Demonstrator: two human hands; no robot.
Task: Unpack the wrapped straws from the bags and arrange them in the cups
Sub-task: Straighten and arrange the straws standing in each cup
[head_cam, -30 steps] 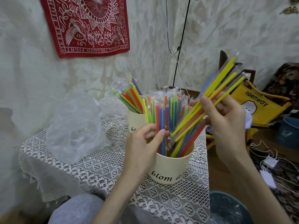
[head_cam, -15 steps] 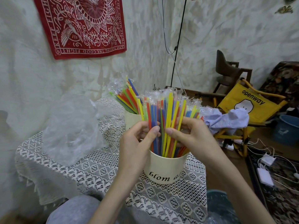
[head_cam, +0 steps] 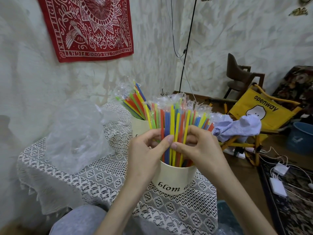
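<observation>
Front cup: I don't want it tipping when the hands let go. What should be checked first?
1. Front cup upright on the table: ok.
2. Straws standing inside the cup: ok.
3. Left hand and right hand both gripping the straws: ok.
4. Back cup upright: ok.
5. Bag has no straws left: cannot tell.

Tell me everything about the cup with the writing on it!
The front cup is cream, round and smooth, maybe paper. It stands upright on the lace tablecloth, with dark curly letters near its bottom. It is packed with wrapped straws in red, blue, yellow and green, standing almost straight. The left hand and right hand pinch the straws just above its rim.
</observation>
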